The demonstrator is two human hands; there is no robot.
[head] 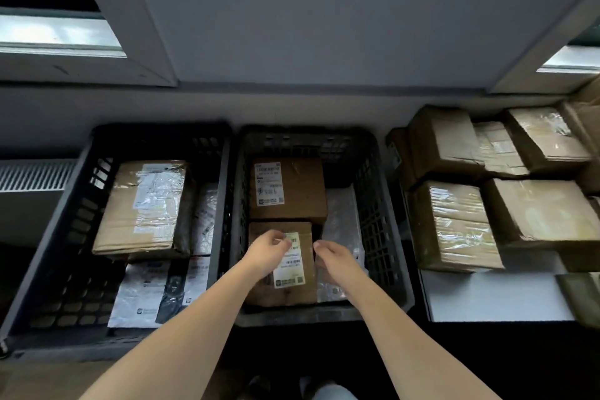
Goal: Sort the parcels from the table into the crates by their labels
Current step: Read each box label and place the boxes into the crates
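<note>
Two bare forearms reach down into the middle crate (383, 237), one of two black lattice crates standing side by side below the camera. The left hand (268, 253) hangs over the upper left corner of a white label (290, 269), fingers loosely curled; the right hand (332, 258) sits at the right edge of the near box (285, 294), fingers bent the same way. Whether either hand grips the box cannot be told. The brown cardboard box lies flat at the crate's near end. Its label carries barcodes and a dark square mark at the bottom, but the print is too blurred to read.

Just beyond it lies a far box (302, 191) with its own label (268, 183) at the left, showing lines of text and a code block, also unreadable. A silver-grey bag (342, 224) fills the strip to the right of both boxes.

The left crate (74, 227) holds a taped box (139, 214) resting on white bags (143, 289) with printed labels.

To the right, a white table (487, 295) bears stacked brown parcels (451, 224), many wrapped in shiny clear tape. A white radiator (35, 175) shows at far left below a window (58, 32).
</note>
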